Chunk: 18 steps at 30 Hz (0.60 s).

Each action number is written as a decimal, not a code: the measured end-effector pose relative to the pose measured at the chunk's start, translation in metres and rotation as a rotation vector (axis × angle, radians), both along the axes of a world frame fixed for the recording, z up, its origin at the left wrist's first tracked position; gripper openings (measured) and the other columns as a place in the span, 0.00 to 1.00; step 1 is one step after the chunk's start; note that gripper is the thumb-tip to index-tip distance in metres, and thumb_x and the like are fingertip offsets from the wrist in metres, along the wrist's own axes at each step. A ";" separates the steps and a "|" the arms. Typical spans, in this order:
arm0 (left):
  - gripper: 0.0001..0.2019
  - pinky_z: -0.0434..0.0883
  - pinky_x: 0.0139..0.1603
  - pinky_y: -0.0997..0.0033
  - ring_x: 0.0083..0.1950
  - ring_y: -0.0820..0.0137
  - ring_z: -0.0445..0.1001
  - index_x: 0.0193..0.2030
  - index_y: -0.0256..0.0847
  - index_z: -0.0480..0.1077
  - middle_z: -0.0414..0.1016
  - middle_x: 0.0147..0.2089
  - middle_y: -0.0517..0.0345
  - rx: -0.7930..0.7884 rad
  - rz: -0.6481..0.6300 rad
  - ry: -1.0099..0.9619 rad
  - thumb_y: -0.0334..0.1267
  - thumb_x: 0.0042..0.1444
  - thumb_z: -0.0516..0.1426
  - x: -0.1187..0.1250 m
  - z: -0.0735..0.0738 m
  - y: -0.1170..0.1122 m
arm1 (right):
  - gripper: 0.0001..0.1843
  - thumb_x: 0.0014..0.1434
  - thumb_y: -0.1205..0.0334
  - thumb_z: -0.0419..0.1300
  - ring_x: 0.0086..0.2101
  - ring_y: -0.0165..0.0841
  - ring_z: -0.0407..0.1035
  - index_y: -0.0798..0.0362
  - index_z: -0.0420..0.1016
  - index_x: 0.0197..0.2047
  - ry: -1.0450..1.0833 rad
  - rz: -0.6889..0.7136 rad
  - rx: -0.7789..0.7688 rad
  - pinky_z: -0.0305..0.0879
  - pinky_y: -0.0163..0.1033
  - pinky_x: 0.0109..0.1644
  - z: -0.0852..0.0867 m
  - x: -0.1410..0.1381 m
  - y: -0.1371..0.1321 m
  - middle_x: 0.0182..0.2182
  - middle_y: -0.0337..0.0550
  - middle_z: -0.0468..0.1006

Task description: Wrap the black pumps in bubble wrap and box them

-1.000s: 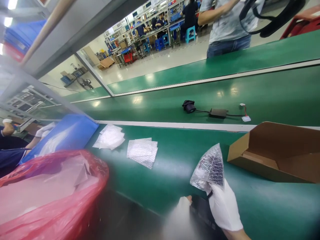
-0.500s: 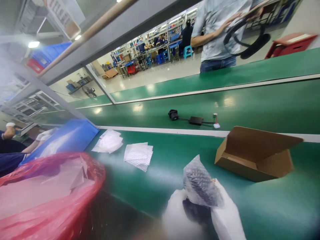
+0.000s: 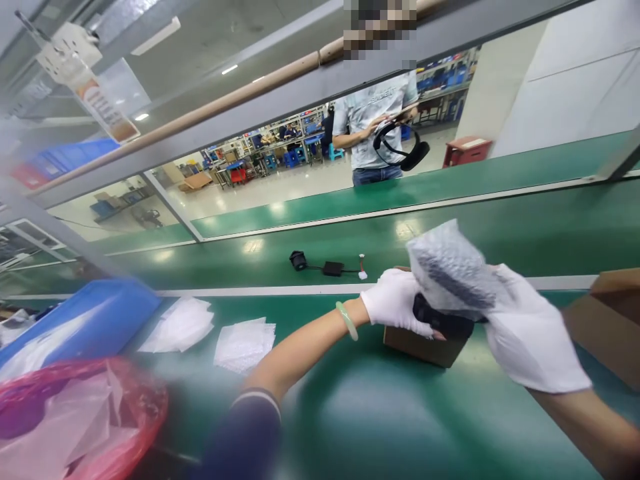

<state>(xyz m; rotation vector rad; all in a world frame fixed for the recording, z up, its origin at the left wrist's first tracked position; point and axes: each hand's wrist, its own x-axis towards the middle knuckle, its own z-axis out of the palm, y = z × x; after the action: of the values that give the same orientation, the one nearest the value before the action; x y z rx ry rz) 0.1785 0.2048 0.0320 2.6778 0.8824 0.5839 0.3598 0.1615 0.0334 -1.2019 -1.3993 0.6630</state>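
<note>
My left hand [image 3: 397,303], in a white glove, closes on a black object [image 3: 445,321] that shows at the lower end of a bubble-wrap bag [image 3: 447,267]. Something dark shows through the bag's clear film. From the right, my gloved right hand [image 3: 533,333] grips the bag's lower side; its fingertips are partly hidden. Both hands are above an open cardboard box [image 3: 417,347], which they largely cover. How much of the black object is inside the bag I cannot tell.
Beyond the white strip lies a black cabled module [image 3: 333,269]. Bubble-wrap bags [image 3: 245,343] and white sheets [image 3: 180,323] lie left, near a blue bin [image 3: 100,313] and a red plastic bag [image 3: 145,407]. Another cardboard box [image 3: 607,320] is right. A person [image 3: 375,127] stands across the green bench.
Both hands have lifted the bubble-wrap bag up and to the right, from the near side to over the cardboard box. The view has swung right, bringing a second box in.
</note>
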 end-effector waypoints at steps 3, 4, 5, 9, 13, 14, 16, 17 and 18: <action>0.42 0.53 0.70 0.58 0.69 0.52 0.56 0.61 0.40 0.65 0.65 0.65 0.53 0.044 -0.002 0.059 0.50 0.36 0.69 0.007 -0.019 0.012 | 0.27 0.43 0.59 0.54 0.52 0.46 0.68 0.48 0.68 0.50 0.011 0.014 -0.136 0.60 0.48 0.61 -0.016 -0.001 0.010 0.50 0.48 0.75; 0.44 0.52 0.71 0.59 0.70 0.53 0.55 0.62 0.42 0.63 0.63 0.67 0.55 0.039 -0.005 0.069 0.49 0.36 0.69 0.009 -0.022 0.015 | 0.27 0.42 0.60 0.53 0.52 0.46 0.67 0.48 0.68 0.49 -0.011 0.011 -0.177 0.59 0.49 0.61 -0.018 0.000 0.012 0.49 0.48 0.75; 0.44 0.52 0.71 0.60 0.70 0.53 0.54 0.63 0.43 0.62 0.62 0.67 0.57 0.023 -0.009 0.076 0.48 0.37 0.69 0.010 -0.023 0.017 | 0.27 0.41 0.61 0.53 0.52 0.47 0.67 0.48 0.68 0.49 -0.041 0.012 -0.210 0.58 0.49 0.61 -0.019 0.002 0.013 0.49 0.48 0.75; 0.43 0.56 0.70 0.60 0.70 0.54 0.56 0.64 0.46 0.61 0.61 0.68 0.61 -0.027 -0.030 0.066 0.49 0.39 0.68 0.014 -0.022 0.030 | 0.26 0.43 0.60 0.51 0.49 0.46 0.68 0.47 0.67 0.49 -0.170 0.053 -0.241 0.61 0.48 0.57 -0.011 0.013 0.023 0.47 0.46 0.75; 0.38 0.53 0.71 0.62 0.68 0.55 0.59 0.61 0.40 0.65 0.64 0.66 0.54 -0.061 -0.033 0.014 0.51 0.44 0.66 0.016 -0.026 0.046 | 0.22 0.49 0.60 0.50 0.42 0.42 0.71 0.47 0.67 0.49 -0.292 0.140 -0.170 0.64 0.44 0.50 -0.002 0.019 0.038 0.43 0.44 0.77; 0.35 0.54 0.71 0.63 0.67 0.56 0.61 0.60 0.38 0.67 0.66 0.64 0.53 -0.085 -0.024 0.023 0.49 0.45 0.65 0.016 -0.028 0.049 | 0.20 0.51 0.61 0.50 0.40 0.41 0.71 0.47 0.67 0.48 -0.325 0.162 -0.144 0.65 0.43 0.48 0.000 0.019 0.044 0.43 0.45 0.77; 0.31 0.56 0.70 0.65 0.66 0.57 0.63 0.58 0.38 0.68 0.69 0.62 0.54 -0.130 0.028 0.058 0.45 0.48 0.65 0.017 -0.029 0.054 | 0.18 0.53 0.62 0.50 0.40 0.40 0.71 0.49 0.67 0.48 -0.356 0.213 -0.099 0.65 0.42 0.48 0.001 0.019 0.056 0.43 0.46 0.77; 0.30 0.57 0.69 0.65 0.65 0.58 0.63 0.59 0.39 0.68 0.70 0.62 0.55 -0.143 0.067 0.071 0.45 0.48 0.65 0.017 -0.029 0.056 | 0.17 0.54 0.63 0.51 0.41 0.40 0.71 0.49 0.67 0.47 -0.351 0.240 -0.084 0.65 0.41 0.48 0.001 0.019 0.062 0.44 0.47 0.76; 0.31 0.58 0.68 0.64 0.65 0.57 0.64 0.59 0.41 0.68 0.69 0.62 0.56 -0.146 0.111 0.080 0.45 0.48 0.65 0.017 -0.028 0.058 | 0.17 0.54 0.63 0.51 0.43 0.40 0.71 0.49 0.67 0.48 -0.338 0.264 -0.078 0.65 0.40 0.47 0.001 0.019 0.067 0.45 0.47 0.76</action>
<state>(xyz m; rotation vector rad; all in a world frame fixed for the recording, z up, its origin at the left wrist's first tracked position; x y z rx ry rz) 0.1954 0.2623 0.0044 2.5495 1.0577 0.4208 0.3786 0.2290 0.0349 -1.2418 -1.8517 0.7242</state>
